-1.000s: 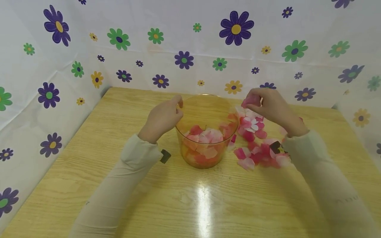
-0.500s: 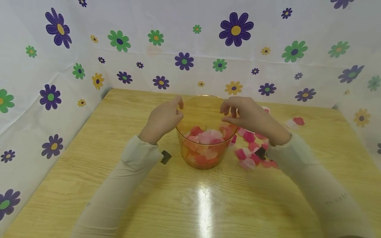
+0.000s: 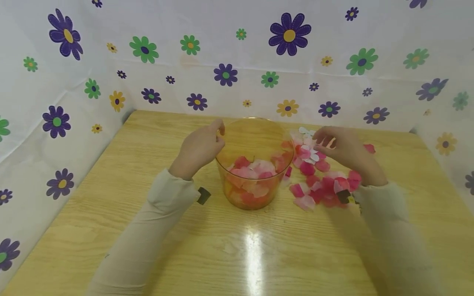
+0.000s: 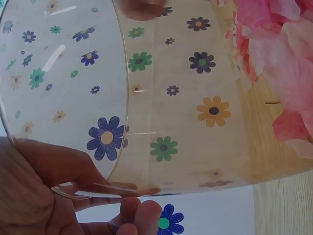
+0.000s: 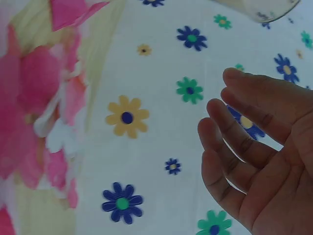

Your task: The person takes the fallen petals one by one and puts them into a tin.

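One of the hands (image 3: 348,150) (the right) has moved from bucket (image 3: 255,137) toward petals (image 3: 327,183).

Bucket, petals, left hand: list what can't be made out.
Head view: how many petals the bucket holds; upper ones hide those beneath.
Head view: some fingers of the left hand, hidden behind its back.
Left wrist view: the petals' full extent, cut off by the right edge.
Right wrist view: most of the bucket, cut off by the top edge.
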Demonstrator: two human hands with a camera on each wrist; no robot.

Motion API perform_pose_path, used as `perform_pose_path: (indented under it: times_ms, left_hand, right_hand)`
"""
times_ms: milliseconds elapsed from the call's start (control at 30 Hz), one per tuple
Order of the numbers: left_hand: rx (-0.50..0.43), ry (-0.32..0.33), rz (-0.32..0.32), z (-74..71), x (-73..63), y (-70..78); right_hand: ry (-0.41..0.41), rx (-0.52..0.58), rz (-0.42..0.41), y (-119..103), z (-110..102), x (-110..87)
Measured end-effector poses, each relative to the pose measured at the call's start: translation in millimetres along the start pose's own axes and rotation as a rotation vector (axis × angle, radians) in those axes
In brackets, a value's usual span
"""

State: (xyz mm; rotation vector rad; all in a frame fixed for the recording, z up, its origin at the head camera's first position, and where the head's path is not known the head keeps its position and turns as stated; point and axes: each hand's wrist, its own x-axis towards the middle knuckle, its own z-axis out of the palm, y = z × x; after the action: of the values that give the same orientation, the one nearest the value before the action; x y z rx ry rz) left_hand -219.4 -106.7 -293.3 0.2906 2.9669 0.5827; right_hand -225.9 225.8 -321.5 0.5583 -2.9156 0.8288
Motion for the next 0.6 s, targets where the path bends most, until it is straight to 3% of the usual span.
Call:
perform_pose_path:
  times_ms: [167, 333, 600]
  left_hand:
    - [-0.012, -0.013, -0.007, -0.2, 0.7, -1.3]
    - [-0.010, -0.016, -0.013, -1.2, 1.4, -1.9]
    - [-0.011, -0.024, -0.009, -4.1, 2.7, 0.4]
  right_hand:
    - [-0.130, -0.001, 0.101, 31, 23, 10.7]
    - [-0.195, -0.013, 0.191, 42, 38, 22.8]
    - [-0.251, -0.027, 0.155, 49, 50, 35.4]
